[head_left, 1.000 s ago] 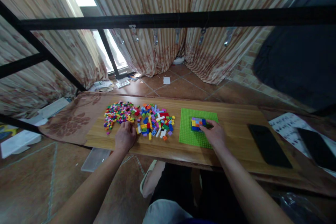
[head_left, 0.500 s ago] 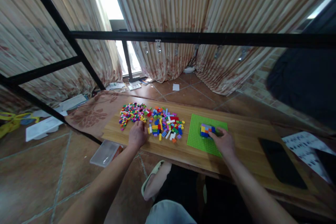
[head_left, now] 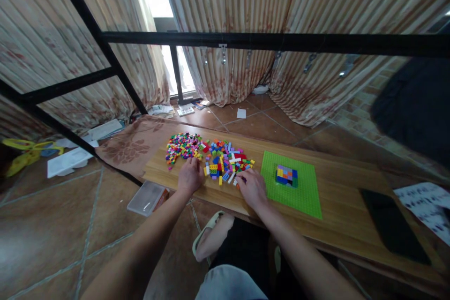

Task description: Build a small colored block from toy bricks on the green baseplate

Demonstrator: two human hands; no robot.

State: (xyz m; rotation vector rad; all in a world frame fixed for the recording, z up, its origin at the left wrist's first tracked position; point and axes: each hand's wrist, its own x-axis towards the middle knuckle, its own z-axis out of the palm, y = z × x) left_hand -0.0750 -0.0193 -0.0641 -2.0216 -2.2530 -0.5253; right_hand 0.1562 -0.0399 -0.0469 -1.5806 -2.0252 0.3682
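Note:
My left hand (head_left: 191,176) rests on the wooden table with its fingers curled, beside the piles of toy bricks; anything inside it is hidden. At the right edge of the larger loose bricks (head_left: 225,161), my right hand (head_left: 252,188) has its fingertips bent together among the pieces. Whatever it may pinch is too small to make out. Right of that hand lies a green studded baseplate (head_left: 307,199). A compact block of blue, yellow, orange, grey and green bricks (head_left: 286,176) stands on the plate, with neither hand touching it.
A heap of small mixed bricks (head_left: 181,145) lies at the table's left. On the right are a dark flat panel (head_left: 393,225) and a printed sheet (head_left: 422,206). A clear plastic box (head_left: 146,198) sits below the near edge. A black metal rail (head_left: 253,40) crosses beyond the table.
My right hand has left the brick block on the baseplate and moved left to the loose bricks. My left hand stays beside the piles. The view has shifted slightly.

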